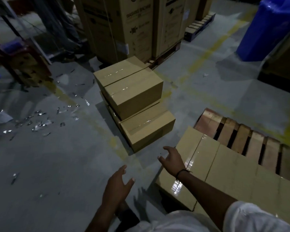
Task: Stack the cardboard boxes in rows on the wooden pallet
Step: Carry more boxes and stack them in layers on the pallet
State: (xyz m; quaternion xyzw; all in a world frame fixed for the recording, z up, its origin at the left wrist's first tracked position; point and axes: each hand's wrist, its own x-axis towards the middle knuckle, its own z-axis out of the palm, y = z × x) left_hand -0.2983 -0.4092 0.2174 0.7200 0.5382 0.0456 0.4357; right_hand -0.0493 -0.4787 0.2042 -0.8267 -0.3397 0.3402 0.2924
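Two taped cardboard boxes stand on the floor ahead, the upper box (129,84) resting skewed on the lower box (149,129). A wooden pallet (251,139) lies at the right, with a row of boxes (224,171) along its near edge. My left hand (119,185) hovers open over the floor, fingers spread, holding nothing. My right hand (172,159) is open too, just left of the nearest pallet box and below the lower floor box, touching neither that I can tell.
Tall appliance cartons (124,27) on a pallet stand behind the floor boxes. A blue bin (266,29) is at the upper right. Shiny scraps (40,121) litter the floor at left. A person's legs (64,27) show at the back left.
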